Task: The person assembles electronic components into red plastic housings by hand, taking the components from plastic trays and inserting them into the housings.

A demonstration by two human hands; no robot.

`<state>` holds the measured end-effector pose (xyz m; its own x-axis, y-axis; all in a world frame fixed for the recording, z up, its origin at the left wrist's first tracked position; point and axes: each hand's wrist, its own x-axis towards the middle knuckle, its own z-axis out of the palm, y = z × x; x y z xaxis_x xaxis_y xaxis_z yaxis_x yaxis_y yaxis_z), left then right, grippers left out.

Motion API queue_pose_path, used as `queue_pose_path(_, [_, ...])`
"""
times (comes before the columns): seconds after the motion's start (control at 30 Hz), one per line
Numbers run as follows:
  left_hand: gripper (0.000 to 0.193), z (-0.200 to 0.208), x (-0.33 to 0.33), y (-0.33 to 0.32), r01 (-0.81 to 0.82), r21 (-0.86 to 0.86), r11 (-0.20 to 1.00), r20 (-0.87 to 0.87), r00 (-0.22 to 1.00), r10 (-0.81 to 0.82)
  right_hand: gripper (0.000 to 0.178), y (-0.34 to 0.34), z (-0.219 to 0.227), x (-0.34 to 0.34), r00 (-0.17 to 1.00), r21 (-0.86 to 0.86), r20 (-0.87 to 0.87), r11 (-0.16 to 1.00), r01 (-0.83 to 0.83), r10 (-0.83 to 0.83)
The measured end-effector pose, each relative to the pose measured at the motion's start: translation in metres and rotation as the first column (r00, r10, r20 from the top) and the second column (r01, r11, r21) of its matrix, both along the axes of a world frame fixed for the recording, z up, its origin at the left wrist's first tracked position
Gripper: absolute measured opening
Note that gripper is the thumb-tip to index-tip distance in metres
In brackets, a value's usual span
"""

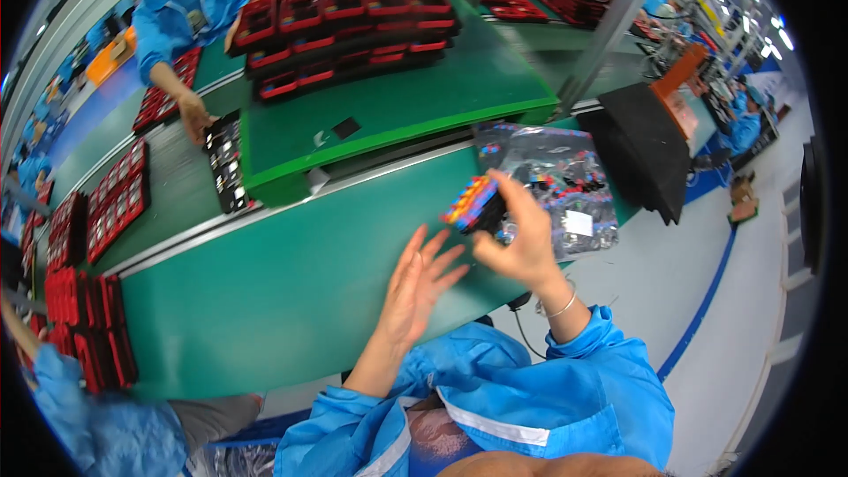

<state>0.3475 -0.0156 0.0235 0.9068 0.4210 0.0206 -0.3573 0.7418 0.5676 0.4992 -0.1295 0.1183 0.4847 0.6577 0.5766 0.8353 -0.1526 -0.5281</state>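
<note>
Pinched between the thumb and fingers of my right hand (527,243) is a bundle of small parts (473,204), black on one side with orange, yellow, blue and red ends. It is held above the green table (291,274), and its exact kind cannot be made out. My left hand (415,281) is empty, just left of the bundle, with its fingers spread and slightly blurred. Right beside my right hand lies a clear plastic bag (543,146) with a white label. Many similar small black, red and blue parts show in it.
A raised green platform (424,93) carries stacked red and black trays (340,13). Behind my table runs a conveyor with a black tray (228,162), touched by a co-worker's hand (194,117). Red trays (88,322) stand at left. A black bin (640,150) and metal post (618,22) stand at right.
</note>
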Motion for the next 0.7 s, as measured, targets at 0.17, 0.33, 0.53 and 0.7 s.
queue_pose_path(0.17, [0.076,-0.007,-0.015,0.005,-0.29,-0.194,0.937,-0.082,0.957,0.279,0.079,0.046,-0.044,-0.056,0.843,-0.106,0.369,0.919,-0.379,0.391])
queue_pose_path(0.33, [0.079,-0.021,-0.037,0.027,-0.272,-0.309,0.911,0.068,0.949,0.307,0.085,0.041,-0.035,-0.065,0.664,0.073,-0.389,0.74,-0.669,0.639])
queue_pose_path(0.53, [0.09,-0.021,-0.038,0.026,-0.109,-0.286,0.952,0.199,0.965,0.171,0.077,0.046,-0.056,-0.066,0.498,0.336,-0.68,0.832,-0.441,0.538])
queue_pose_path(0.7, [0.121,-0.007,-0.039,0.015,-0.266,0.25,0.931,-0.118,0.946,0.302,0.072,0.043,-0.072,-0.066,-0.115,0.395,-0.916,0.817,-0.421,0.384])
